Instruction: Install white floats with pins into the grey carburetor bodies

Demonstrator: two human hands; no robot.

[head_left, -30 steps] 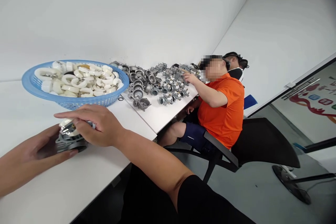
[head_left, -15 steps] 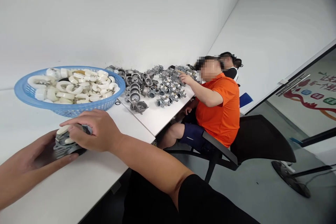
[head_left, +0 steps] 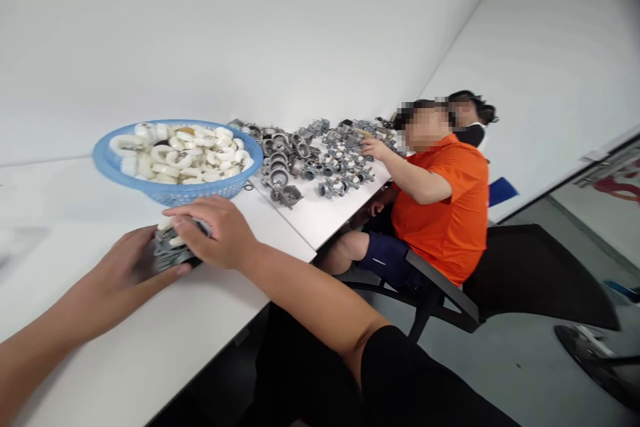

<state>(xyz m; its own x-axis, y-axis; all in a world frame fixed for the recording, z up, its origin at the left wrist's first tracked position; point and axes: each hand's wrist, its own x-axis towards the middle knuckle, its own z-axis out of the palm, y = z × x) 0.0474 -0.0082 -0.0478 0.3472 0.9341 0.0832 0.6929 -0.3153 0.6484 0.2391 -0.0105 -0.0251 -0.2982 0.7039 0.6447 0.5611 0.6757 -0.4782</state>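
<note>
A grey metal carburetor (head_left: 170, 256) rests in my left hand (head_left: 113, 277), whose fingers and thumb are wrapped round its sides just above the white table. Over its top, my right hand (head_left: 227, 232) is closed, with thumb and forefinger on a white plastic float (head_left: 165, 223) that sits on the metal body. My right fingers hide part of the float and the far side of the carburetor. Right behind my hands stands a blue plastic basket (head_left: 103, 159) heaped with white ring-shaped floats (head_left: 180, 159).
Several carburetor bodies (head_left: 287, 195) crowd the table (head_left: 280, 230) beyond the basket, with a small black ring (head_left: 249, 187) near them. A co-worker in an orange shirt (head_left: 450, 213) sits on a black chair (head_left: 540, 280) to the right, one hand over the parts. Another person sits farther back.
The view has swung left, so the basket, parts and people appear farther right. My hands keep the same hold on the carburetor and float.
</note>
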